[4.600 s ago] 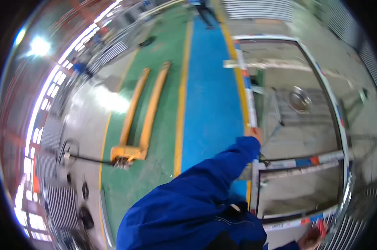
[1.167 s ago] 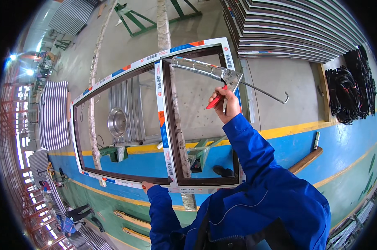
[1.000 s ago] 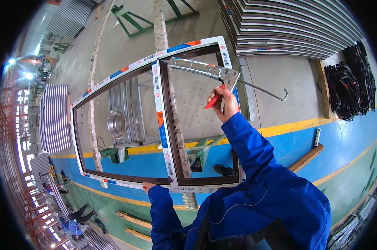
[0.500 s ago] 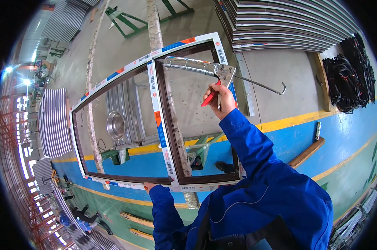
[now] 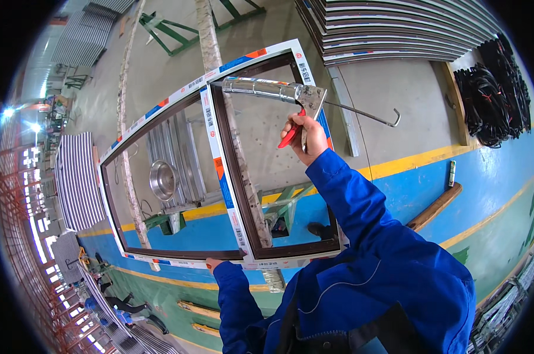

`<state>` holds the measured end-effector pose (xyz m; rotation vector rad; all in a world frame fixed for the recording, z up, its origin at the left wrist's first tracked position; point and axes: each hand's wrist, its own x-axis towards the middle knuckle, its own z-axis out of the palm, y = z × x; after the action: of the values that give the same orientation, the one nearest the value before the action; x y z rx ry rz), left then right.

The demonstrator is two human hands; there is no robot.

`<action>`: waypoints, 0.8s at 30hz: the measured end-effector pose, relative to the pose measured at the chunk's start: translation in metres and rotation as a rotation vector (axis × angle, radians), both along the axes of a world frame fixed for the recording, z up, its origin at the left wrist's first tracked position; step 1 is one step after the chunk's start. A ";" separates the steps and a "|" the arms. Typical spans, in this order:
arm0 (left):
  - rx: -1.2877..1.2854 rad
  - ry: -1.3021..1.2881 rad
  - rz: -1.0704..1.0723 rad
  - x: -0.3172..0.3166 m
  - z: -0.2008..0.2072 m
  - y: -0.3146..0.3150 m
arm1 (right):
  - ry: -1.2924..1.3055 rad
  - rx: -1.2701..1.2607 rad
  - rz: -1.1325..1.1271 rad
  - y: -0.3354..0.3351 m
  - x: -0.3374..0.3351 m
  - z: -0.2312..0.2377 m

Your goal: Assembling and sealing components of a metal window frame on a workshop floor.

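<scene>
Head view shows the right hand (image 5: 307, 137) wrapped around the red-and-metal handle of a silver caulking gun (image 5: 261, 88), whose barrel points left across the smaller opening of a window frame (image 5: 215, 141). Its tip is close to where the frame's crossbar meets the far rail; whether it touches cannot be told. A hooked rod (image 5: 367, 114) extends from the gun's rear to the right. At the near rail, just left of the crossbar, the left hand (image 5: 212, 264) rests against the frame; its fingers are mostly hidden, so I cannot tell whether they close on it. The white, tape-marked frame lies across two long beams (image 5: 209, 41), with a green trestle (image 5: 287, 212) below. Through the larger opening, a round metal bowl (image 5: 163, 180) shows beside grey metal profiles (image 5: 187, 156). Black coiled strips (image 5: 491, 106) lie at far right, near stacked frames (image 5: 396, 29).
</scene>
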<state>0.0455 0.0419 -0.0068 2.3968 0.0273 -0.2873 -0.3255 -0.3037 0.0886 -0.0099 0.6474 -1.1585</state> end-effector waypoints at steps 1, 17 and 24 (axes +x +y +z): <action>0.007 -0.002 -0.004 0.000 0.000 0.000 | 0.022 -0.003 0.010 0.001 0.001 0.000; 0.094 -0.030 -0.041 0.001 0.008 -0.003 | 0.125 0.014 -0.007 0.009 -0.001 0.004; 0.129 -0.039 -0.056 -0.001 0.008 -0.003 | 0.104 0.001 -0.014 0.007 0.001 0.001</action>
<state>0.0441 0.0385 0.0011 2.5335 -0.0405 -0.2717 -0.3248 -0.2968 0.0898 -0.0658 0.7412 -1.1766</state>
